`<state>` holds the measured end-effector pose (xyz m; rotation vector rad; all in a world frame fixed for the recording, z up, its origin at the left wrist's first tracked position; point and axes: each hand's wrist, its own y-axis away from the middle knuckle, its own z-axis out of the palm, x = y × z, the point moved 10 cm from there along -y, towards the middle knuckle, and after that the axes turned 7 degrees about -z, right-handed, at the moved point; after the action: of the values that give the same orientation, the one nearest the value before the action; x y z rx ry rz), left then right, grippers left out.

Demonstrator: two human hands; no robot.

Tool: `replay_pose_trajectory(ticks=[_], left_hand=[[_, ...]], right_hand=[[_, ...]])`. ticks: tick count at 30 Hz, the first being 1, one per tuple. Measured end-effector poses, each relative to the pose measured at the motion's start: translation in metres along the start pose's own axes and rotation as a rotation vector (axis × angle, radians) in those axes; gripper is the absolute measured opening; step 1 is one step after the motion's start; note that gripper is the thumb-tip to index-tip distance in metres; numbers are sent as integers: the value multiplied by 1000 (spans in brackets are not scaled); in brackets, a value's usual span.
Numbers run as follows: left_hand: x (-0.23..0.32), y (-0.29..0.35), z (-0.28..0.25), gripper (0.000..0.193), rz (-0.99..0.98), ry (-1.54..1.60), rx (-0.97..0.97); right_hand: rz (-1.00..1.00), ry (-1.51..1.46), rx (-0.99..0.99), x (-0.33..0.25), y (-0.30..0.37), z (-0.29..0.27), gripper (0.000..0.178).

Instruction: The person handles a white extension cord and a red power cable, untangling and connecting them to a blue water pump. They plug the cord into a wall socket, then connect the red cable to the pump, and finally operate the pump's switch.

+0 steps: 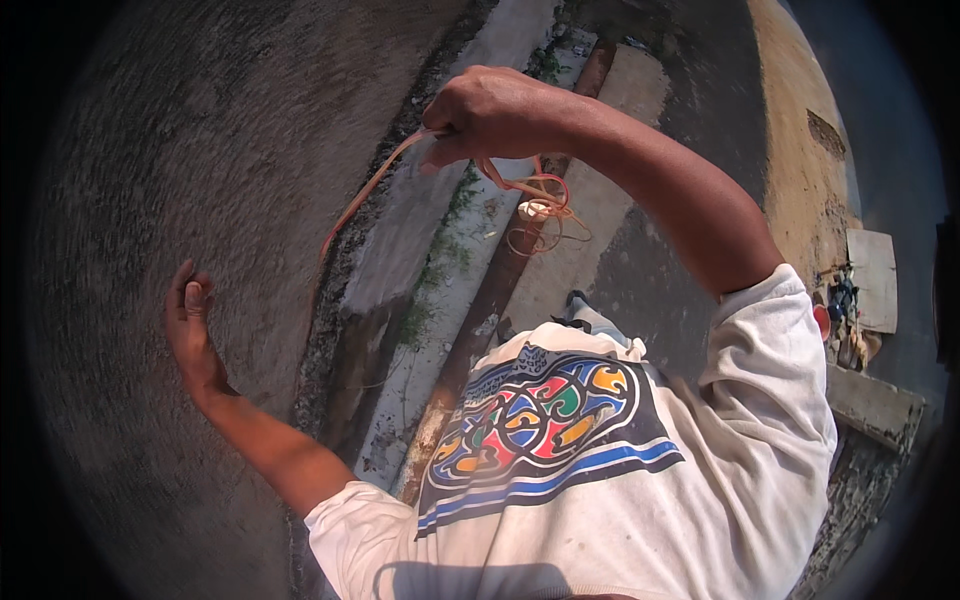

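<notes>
My right hand (490, 112) is closed on a pinkish-orange cord (365, 192), held out in front of the rough wall. One length of it runs from the fingers down to the left and fades against the dark wall. The rest hangs below the fist as a loose, tangled bundle of loops (548, 205), with a small whitish piece among them. My left hand (193, 325) is raised in front of the wall at the left, apart from the cord. Its fingers are slightly bent, and nothing shows in them.
A rough grey wall (200, 160) fills the left side. Along its foot runs a ledge with green weeds (435, 270) and a long rusty brown bar (505, 275). At the far right are a pale board (872, 280), a heap of mixed items (845, 310) and a concrete block (872, 405).
</notes>
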<state>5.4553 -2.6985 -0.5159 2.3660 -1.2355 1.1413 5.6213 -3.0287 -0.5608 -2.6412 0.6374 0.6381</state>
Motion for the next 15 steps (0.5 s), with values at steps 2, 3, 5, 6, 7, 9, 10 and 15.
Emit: replay_pose_trajectory(ticks=[2, 3, 5, 6, 7, 9, 10, 15], left_hand=[[83, 29, 121, 114, 291, 146, -360], [117, 52, 164, 117, 376, 141, -478], [154, 80, 220, 89, 390, 215, -767], [160, 92, 237, 75, 270, 363, -945], [168, 91, 236, 63, 337, 327, -890], [176, 89, 242, 40, 457, 249, -800], [179, 85, 239, 35, 437, 191, -773], [199, 61, 199, 27, 403, 74, -565]], right_hand=[[-63, 85, -18, -10, 2, 0, 30], [-94, 108, -43, -20, 3, -7, 29], [-161, 119, -2, -37, 5, -18, 30], [-176, 119, 60, -36, 8, -21, 31], [-192, 119, 122, -36, 13, -28, 32], [-91, 178, 112, -20, 33, -39, 32], [-42, 205, 106, -12, 45, -44, 32], [244, 137, -19, 42, 106, -28, 38]])
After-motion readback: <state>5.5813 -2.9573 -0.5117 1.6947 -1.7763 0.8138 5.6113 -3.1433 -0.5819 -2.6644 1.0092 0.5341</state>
